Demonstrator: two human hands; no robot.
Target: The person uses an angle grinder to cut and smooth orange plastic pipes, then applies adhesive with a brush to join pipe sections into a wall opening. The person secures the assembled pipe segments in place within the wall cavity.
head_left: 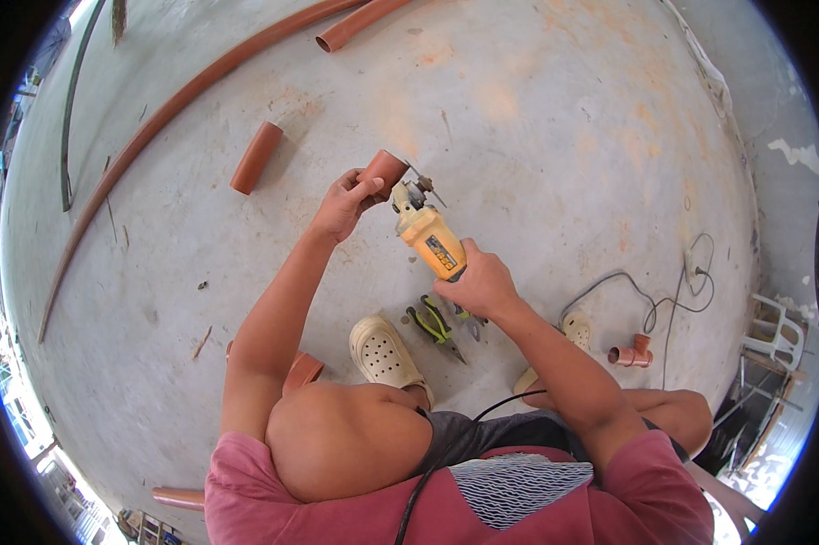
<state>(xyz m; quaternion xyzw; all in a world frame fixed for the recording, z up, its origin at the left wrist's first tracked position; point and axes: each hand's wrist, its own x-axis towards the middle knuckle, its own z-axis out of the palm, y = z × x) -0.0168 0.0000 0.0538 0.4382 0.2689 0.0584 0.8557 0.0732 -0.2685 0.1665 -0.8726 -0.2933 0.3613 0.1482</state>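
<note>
- Short brown pipe piece: in the left hand, fingers closed round it, end just beside the grinder disc. No clamp visible; could twist if the disc bites.
- Right hand wrapped round the yellow grinder; one-handed, so kickback could throw it toward the left fingers.
- Black cord crosses the lap; could snag.

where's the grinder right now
In the head view, the grinder is just right of the middle, held in the right hand, its front end close beside the short reddish-brown pipe in the left hand.
</note>
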